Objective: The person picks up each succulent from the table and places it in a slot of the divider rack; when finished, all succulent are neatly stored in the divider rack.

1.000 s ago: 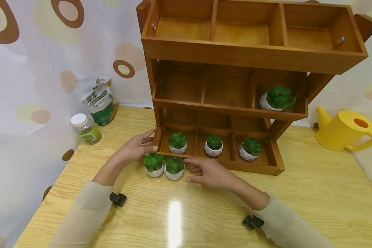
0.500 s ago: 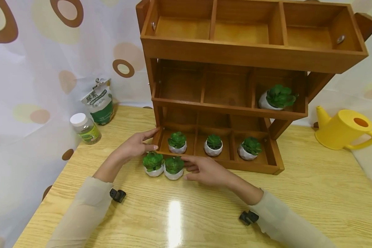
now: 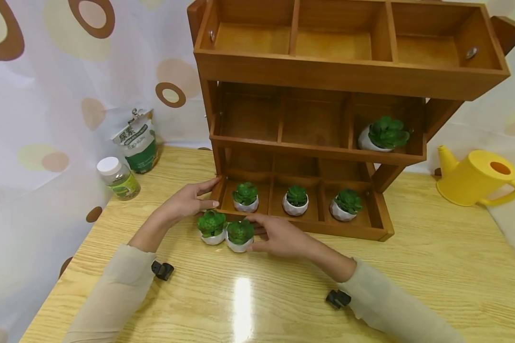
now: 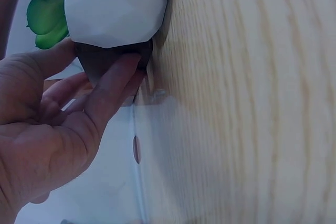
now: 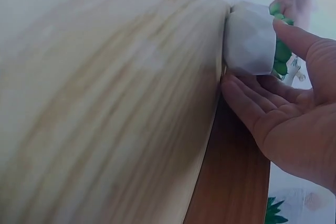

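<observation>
Two succulents in white faceted pots stand side by side on the table before the wooden shelf [image 3: 347,231]. My right hand [image 3: 281,238] holds the right potted succulent [image 3: 239,244] between thumb and fingers. In the right wrist view its white pot [image 5: 249,40] sits between the thumb and the fingers. The left potted succulent [image 3: 212,238] stands just beside it. My left hand [image 3: 182,204] grips the front left corner of the shelf's lowest tier, thumb in front and fingers at the side. The left wrist view shows a white pot [image 4: 115,9] close to those fingers, partly covering the corner.
Three small potted succulents [image 3: 295,205] sit in the lowest tier. A larger one [image 3: 386,135] is in the middle tier's right compartment. A yellow watering can [image 3: 476,181] stands at right. A white-capped jar [image 3: 120,178] and a green-and-white pouch [image 3: 139,145] stand back left.
My right hand has moved left onto the right potted succulent, which has shifted slightly toward me. The left hand has stayed at the shelf corner.
</observation>
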`<state>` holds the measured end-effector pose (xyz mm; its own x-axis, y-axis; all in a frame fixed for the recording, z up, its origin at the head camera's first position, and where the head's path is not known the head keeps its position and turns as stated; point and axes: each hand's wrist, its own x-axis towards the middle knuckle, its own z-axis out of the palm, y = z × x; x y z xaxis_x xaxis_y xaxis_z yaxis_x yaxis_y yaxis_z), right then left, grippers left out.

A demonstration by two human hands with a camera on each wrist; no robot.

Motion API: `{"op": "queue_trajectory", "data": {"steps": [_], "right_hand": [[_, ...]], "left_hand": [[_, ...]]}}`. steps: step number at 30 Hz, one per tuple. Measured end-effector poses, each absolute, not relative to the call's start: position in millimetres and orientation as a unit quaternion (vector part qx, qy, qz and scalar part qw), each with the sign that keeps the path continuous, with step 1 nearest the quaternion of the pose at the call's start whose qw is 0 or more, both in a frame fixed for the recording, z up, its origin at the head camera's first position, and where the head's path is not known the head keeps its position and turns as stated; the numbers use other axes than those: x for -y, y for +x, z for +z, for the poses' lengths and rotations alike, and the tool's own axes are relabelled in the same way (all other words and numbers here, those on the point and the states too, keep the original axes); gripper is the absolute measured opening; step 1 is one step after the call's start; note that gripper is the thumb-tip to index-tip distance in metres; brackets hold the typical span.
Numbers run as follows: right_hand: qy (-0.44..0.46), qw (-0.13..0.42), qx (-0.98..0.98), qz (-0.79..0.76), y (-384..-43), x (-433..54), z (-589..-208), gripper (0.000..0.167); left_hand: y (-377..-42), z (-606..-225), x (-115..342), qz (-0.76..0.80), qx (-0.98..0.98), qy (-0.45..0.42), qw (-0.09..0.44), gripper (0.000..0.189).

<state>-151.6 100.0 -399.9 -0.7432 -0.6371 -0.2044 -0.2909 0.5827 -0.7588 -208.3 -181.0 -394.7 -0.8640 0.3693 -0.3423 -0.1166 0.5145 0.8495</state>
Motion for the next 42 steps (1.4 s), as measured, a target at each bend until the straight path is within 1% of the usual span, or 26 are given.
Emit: {"op": "queue_trajectory", "data": {"steps": [4,11,15,21,30,32,37,42], "right_hand": [[-0.274,0.216,-0.867,-0.356,-151.1,-93.8,-401.1,0.067],[-0.292,0.177,-0.884,-0.318,-150.4,-86.9,-403.4,0.069],[-0.288,0.175,-0.885,-0.321,-151.3,-85.4,-404.9,0.068],[-0.289,0.168,-0.883,-0.328,-152.9,-84.5,-406.5,0.059],[-0.286,0.156,-0.887,-0.329,-148.8,-89.7,-406.5,0.058],[-0.28,0.161,-0.885,-0.335,-147.6,-91.9,-405.0,0.058],[-0.252,0.18,-0.887,-0.344,-146.2,-99.2,-398.2,0.064],[-0.25,0.172,-0.883,-0.359,-146.5,-109.8,-387.3,0.067]], "left_hand": [[-208.4,-395.2,181.8,0.486,-0.834,0.08,0.248,0.074],[-207.7,-394.0,182.2,0.486,-0.835,0.078,0.247,0.072],[-207.3,-393.0,181.7,0.487,-0.834,0.074,0.249,0.072],[-207.1,-392.0,180.6,0.498,-0.828,0.064,0.25,0.071],[-207.0,-393.3,181.7,0.501,-0.825,0.067,0.252,0.071],[-207.3,-393.6,182.0,0.503,-0.824,0.066,0.253,0.071],[-207.7,-394.2,181.3,0.505,-0.822,0.066,0.254,0.071],[-207.2,-393.7,181.6,0.506,-0.821,0.066,0.255,0.071]]}}
